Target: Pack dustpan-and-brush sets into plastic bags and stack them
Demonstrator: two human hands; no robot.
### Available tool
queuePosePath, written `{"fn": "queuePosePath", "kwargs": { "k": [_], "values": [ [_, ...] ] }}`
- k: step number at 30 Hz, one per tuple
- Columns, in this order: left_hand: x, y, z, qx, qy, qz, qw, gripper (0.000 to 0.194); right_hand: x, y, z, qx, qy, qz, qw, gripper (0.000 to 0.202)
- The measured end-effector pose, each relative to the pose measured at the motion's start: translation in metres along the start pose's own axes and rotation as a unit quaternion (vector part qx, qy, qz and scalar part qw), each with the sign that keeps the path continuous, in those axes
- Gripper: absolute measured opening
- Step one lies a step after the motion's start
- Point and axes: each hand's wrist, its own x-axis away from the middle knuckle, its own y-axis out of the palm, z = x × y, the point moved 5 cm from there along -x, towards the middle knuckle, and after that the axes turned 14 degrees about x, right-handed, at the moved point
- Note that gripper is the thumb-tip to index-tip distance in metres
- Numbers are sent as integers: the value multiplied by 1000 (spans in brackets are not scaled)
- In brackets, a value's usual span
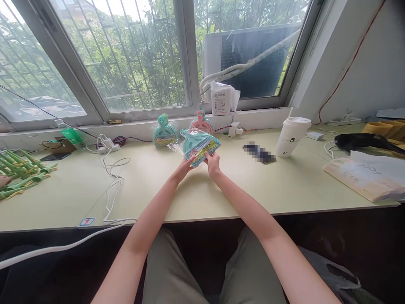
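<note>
A teal mini dustpan-and-brush set (199, 143) in clear plastic wrap, with a yellow label and blue bristles along its lower edge, is tilted between my two hands above the table. My left hand (186, 164) grips its lower left corner, while my right hand (213, 164) pinches the lower right edge with the thumb on the label. Behind it, a similar pink set (201, 120) leans near the wall, partly hidden by the held one. Another teal stack of sets (164, 133) stands upright just to the left.
On the pale table (202, 198), a phone (259, 153) and a white lidded cup (292, 137) stand to the right, with a paper bag (367, 177) beyond. White cables (110, 190) run along the left, near green bamboo-like sticks (22, 173) and a green bottle (70, 136).
</note>
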Motion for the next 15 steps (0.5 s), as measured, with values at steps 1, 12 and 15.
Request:
{"fn": "queuePosePath", "kwargs": {
  "k": [1, 12, 15],
  "values": [
    [1, 1, -1, -12, -9, -7, 1000, 59, -1, -1, 0, 4, -3, 1, 1000, 13],
    [-3, 1, 7, 117, 30, -13, 993, 53, -8, -4, -7, -27, -27, -23, 999, 22],
    [-1, -7, 21, 144, 74, 27, 986, 49, -8, 2, -6, -25, 6, -86, 996, 21]
  ]
}}
